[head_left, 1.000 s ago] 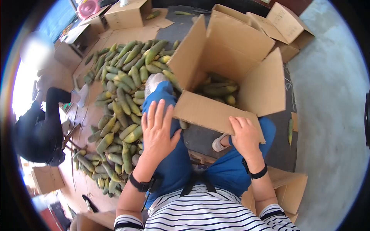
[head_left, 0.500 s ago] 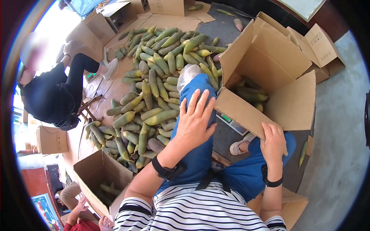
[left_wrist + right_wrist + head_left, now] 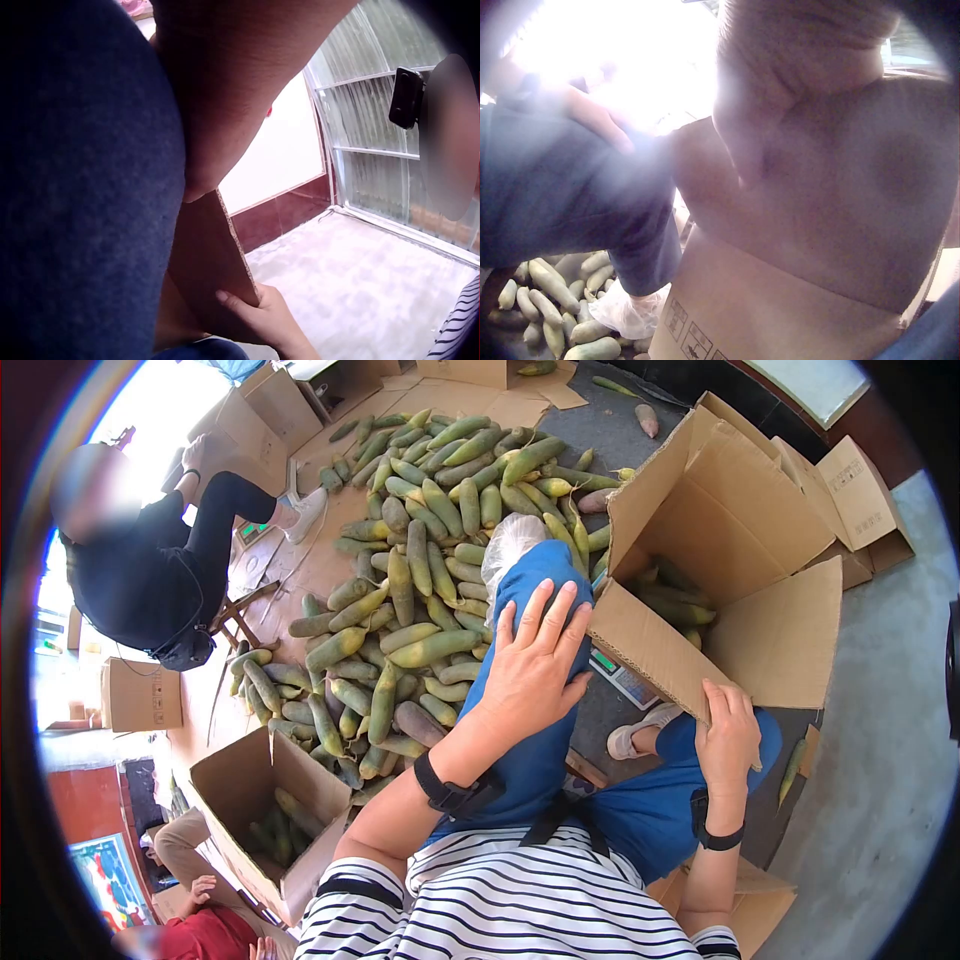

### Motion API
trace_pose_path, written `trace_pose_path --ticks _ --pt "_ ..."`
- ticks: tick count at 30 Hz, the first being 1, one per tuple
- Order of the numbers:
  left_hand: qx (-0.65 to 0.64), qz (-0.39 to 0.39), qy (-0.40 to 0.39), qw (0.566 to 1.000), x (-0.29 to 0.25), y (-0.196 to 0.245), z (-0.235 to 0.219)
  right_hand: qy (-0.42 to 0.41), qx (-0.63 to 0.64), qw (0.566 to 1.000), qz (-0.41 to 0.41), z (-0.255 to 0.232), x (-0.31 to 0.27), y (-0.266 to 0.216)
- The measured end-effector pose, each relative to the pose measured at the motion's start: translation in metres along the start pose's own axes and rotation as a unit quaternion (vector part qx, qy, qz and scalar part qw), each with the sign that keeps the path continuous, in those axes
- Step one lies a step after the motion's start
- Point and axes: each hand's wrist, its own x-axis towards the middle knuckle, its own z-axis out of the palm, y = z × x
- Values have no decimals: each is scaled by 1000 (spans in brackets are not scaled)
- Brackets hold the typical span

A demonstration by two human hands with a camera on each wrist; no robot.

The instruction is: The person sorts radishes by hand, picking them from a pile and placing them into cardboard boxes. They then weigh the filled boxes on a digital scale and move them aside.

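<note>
My left hand [image 3: 535, 665] rests on the raised blue-trousered knee [image 3: 548, 575], fingers straight and a little spread. With the right hand [image 3: 725, 735] I grip the near flap [image 3: 660, 645] of a tall cardboard box [image 3: 745, 490]; in the left wrist view the thumb [image 3: 236, 302] lies on one face of the flap. Several long green radishes [image 3: 675, 605] lie deep in the box, partly hidden by the flap. Printed marks [image 3: 697, 341] show on the box wall in the right wrist view.
A large heap of green radishes [image 3: 415, 570] covers the floor to the left. A scale [image 3: 622, 680] shows beside the box's base. Another box [image 3: 310, 770] holds radishes at lower left, near a person in red [image 3: 205, 935]. A person in black [image 3: 150, 585] sits beyond.
The head view has turned left, so the scene sits further right and the lower-left box and person in red appear. Both hands keep their places on the knee and flap.
</note>
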Motion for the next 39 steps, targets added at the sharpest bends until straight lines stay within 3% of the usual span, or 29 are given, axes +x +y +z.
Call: trace_pose_path --ticks 7,9,11,13,15,17,21,23,27,29,33,35,37,39 --pt "-6 -6 -2 1000 -1 -2 -1 -5 0 1000 -9 0 0 3" --pt "-71 8 16 997 -3 -10 -2 -12 -5 1000 -6 0 -1 3" --pt "-211 -6 88 974 -7 -29 1 -20 -10 1000 -2 -1 0 2" --pt "-344 -142 119 921 -20 -59 8 -18 -15 1000 0 -3 2 0" --pt "-312 -249 118 909 -48 -113 33 -26 -15 1000 0 -2 2 0" --pt "-172 -318 66 930 -94 -174 56 -34 -17 999 -1 -2 4 1" --pt "13 -472 -70 879 -226 -263 96 -34 -19 999 -6 -5 8 -1" --pt "44 -584 -127 800 -290 -283 116 -40 -22 999 -3 -5 9 -3" --pt "-55 -629 -157 759 -349 -282 130 -50 -17 999 2 -5 11 -3" --pt "-109 -660 -67 740 -365 -287 154 -50 -15 999 0 -6 13 -4" --pt "-116 -661 -87 736 -358 -287 157 -52 -16 998 -3 -6 16 -5" --pt "-110 -636 -69 761 -347 -289 157 -43 -12 999 1 -6 17 -6" --pt "-205 -675 -29 708 -326 -293 166 -45 -12 999 1 -6 14 -5" --pt "-354 -708 -5 611 -285 -270 136 -36 -22 999 -15 -9 15 -6"
